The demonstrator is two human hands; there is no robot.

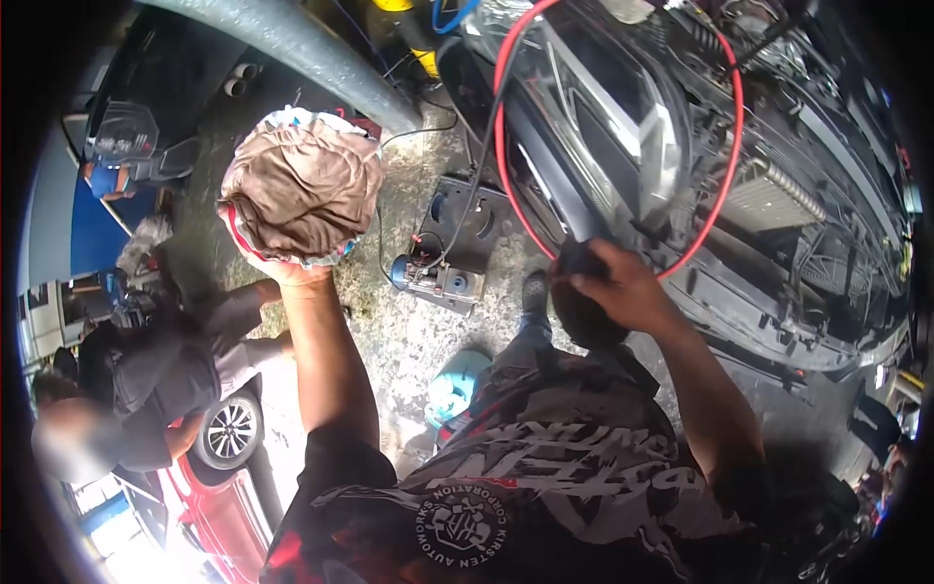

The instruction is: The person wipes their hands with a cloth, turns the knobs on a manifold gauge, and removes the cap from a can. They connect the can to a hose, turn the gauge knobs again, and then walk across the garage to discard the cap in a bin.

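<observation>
At the far left, a person in a blue top point(107, 182) is appearing small; nearer, a co-worker in dark clothing point(161, 375) is bending forward, with a glossy red car point(219, 506) and its spoked alloy wheel point(232, 430) showing beyond; the wearer's left hand point(295, 273) is holding a rounded cloth bundle point(306, 185) by its near edge, the brown fabric bunching in soft folds and its rim showing red, white and blue; a thick grey pole point(292, 54) is slanting past it; on the mottled floor, a machine point(443, 280) with a metal block and dark plate is resting; a turquoise container point(457, 382) is standing near the wearer's leg; the right hand point(628, 287) is wrapping around a dark, rounded object point(592, 323); a smooth red hose point(499, 127) is looping above it, across an opened vehicle's front; farther right, a pale, finned part point(769, 195) is sitting amid dark components.

The wearer's shirt point(574, 428) is bearing a round emblem point(461, 527) reading "KIRSTEN AUTOWORKS CORPORATION"; the larger slanted lettering is proving unreadable.

The bundle is concealing most of the left fingers, so their spread cannot be told; blurring is obscuring the co-worker's head; the dark object's exact nature is escaping identification; black borders are cutting off both sides.
</observation>
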